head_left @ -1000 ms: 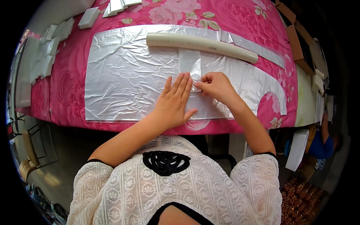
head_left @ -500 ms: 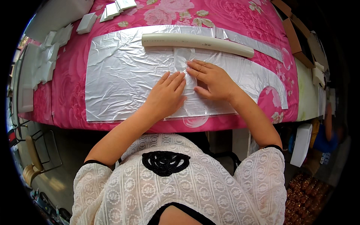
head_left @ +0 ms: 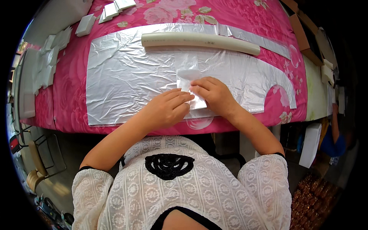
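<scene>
A stack of thin, shiny white plastic film sheets (head_left: 119,76), with a curved cut-out at its right end, lies flat before me. Near its middle a small folded piece of plastic film (head_left: 186,76) rests on top. My left hand (head_left: 166,108) has its fingers bent together, tips pressing on this folded piece from the left. From the right, my right hand (head_left: 215,96) closes its curled fingers on the same piece. The hands almost meet, and their undersides are hidden. Across the far part of the sheets lies a long cream-white plastic pipe (head_left: 199,40).
A pink flowered cloth (head_left: 71,92) covers the table. Folded white packets (head_left: 85,25) lie at the far left, with more piled film packets (head_left: 48,71) along the left edge. Cardboard boxes (head_left: 304,40) stand at the right. Another person's arm (head_left: 335,126) shows beyond.
Both hands have drawn nearer to me, and their fingers have gone from flat to curled. The narrow film piece in the middle is now folded into a smaller, thicker shape.
</scene>
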